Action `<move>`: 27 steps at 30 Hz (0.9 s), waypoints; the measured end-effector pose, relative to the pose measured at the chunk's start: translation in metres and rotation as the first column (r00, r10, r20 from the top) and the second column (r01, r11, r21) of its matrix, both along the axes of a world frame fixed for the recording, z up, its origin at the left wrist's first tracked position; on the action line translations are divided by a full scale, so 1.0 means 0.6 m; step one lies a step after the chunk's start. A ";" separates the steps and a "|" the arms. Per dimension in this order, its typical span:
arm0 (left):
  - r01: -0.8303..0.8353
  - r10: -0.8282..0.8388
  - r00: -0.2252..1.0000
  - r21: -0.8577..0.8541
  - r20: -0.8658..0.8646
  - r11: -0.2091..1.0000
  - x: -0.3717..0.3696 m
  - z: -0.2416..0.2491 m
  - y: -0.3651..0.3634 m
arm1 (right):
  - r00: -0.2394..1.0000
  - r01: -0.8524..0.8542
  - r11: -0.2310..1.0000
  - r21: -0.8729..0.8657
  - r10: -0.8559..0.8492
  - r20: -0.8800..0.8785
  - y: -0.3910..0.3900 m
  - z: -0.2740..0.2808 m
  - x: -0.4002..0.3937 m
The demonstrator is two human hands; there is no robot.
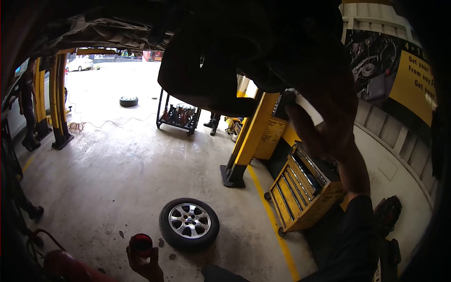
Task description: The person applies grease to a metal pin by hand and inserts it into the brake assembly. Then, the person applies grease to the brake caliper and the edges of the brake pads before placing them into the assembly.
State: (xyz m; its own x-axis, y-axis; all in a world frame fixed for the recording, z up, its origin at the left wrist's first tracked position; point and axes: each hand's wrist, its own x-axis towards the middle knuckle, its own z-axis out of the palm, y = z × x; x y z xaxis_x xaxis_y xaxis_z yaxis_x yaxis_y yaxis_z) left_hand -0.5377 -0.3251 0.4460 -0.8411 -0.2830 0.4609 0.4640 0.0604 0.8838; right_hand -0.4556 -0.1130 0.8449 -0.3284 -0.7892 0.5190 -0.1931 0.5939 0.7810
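Low in the head view, my left hand (146, 267) is closed around a small round red object (141, 243) with a dark middle; its exact kind is not clear. My right hand (324, 124) is raised on the right, its fingers curled against the underside of a dark car part (202, 75). Deep shadow hides what those fingers grip, if anything. The part hangs below the raised car's underside (108, 30). On the floor between my arms lies a wheel (189, 224) with a silver rim, flat on its side.
A yellow lift post (251, 136) and a yellow tool cabinet (300, 188) stand right. Farther off are a black trolley (177, 115), another tyre (128, 101) and an orange hose (77, 127). People stand left and behind the trolley. A red rounded object (70, 267) sits lower left.
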 end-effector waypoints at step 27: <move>-0.087 0.087 0.996 0.007 0.030 0.996 -0.001 -0.029 0.011 | 0.735 0.425 0.842 0.332 -0.107 -0.670 0.040 0.062 -0.084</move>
State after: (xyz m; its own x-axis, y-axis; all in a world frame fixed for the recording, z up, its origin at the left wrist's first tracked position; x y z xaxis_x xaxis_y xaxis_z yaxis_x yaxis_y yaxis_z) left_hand -0.5383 -0.3185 0.4284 -0.8264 -0.3597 0.4332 0.4306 0.0918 0.8978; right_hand -0.5059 -0.0890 0.8823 -0.3021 -0.9038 0.3031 0.5237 0.1083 0.8450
